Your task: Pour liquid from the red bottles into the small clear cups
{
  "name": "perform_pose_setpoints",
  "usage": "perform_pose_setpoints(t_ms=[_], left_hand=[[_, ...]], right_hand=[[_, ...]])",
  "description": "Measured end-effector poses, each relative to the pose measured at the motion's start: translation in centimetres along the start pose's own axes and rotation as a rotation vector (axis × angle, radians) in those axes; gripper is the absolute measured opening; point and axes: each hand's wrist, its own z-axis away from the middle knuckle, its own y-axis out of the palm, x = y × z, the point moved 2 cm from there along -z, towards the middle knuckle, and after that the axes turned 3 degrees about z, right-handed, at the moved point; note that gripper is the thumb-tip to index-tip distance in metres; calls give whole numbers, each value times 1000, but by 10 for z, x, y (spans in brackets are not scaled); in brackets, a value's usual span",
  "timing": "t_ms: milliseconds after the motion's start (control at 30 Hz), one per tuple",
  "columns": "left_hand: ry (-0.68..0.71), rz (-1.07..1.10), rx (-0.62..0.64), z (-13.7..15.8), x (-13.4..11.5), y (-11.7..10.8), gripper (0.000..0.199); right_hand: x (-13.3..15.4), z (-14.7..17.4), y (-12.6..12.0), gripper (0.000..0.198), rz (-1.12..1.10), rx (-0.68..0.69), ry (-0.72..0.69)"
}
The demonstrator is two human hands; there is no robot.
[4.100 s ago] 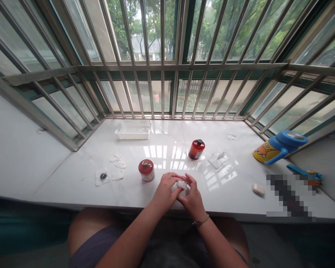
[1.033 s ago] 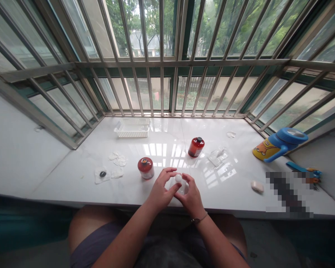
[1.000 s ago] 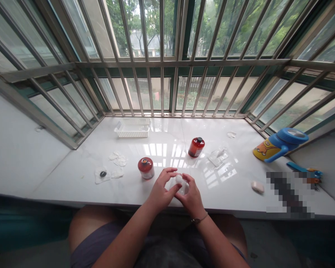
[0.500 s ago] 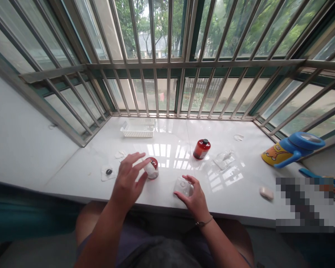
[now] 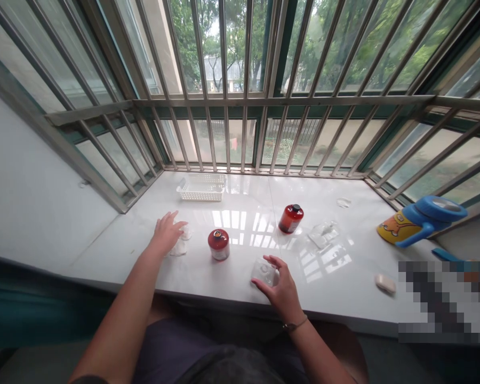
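Note:
My right hand (image 5: 282, 285) is curved around a small clear plastic container (image 5: 262, 271), thumb in front and fingers behind, at the table's front edge. Over to the left, my left hand (image 5: 168, 232) reaches out with fingers extended and apart. A crumpled white tissue (image 5: 187, 231) lies by its fingertips, and another white tissue (image 5: 179, 248) rests just below the hand. Between my hands stands a red bottle (image 5: 218, 246), upright, its neck uncapped. Farther back, to the right, is a second red bottle (image 5: 291, 220) with a black cap. My left hand and forearm hide part of the tabletop.
A white perforated basket (image 5: 202, 196) sits near the window bars. Clear plastic packaging (image 5: 324, 234) and a small white scrap (image 5: 344, 202) lie right of the bottles. Farther right are a blue and yellow cup (image 5: 420, 221), a pale rounded object (image 5: 385, 284) and a blurred-out area.
My left hand has moved left, away from the uncapped bottle, taking the white tissue with it. The black cap on its tissue is now covered. My right hand stays around the container.

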Motion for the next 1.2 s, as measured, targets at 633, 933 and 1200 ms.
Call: perform_pose_setpoints(t_ms=[633,933,1200], left_hand=[[312,769,-235,58,-120,-40,44],[328,718,-329,78,-126,-35,83],[85,900,-51,75,-132,-17,111]], right_hand=[[5,-2,-3,72,37,-1,-6],[4,-2,-3,71,41,-7,-19],[6,-4,-4,71,15,-5,-42]])
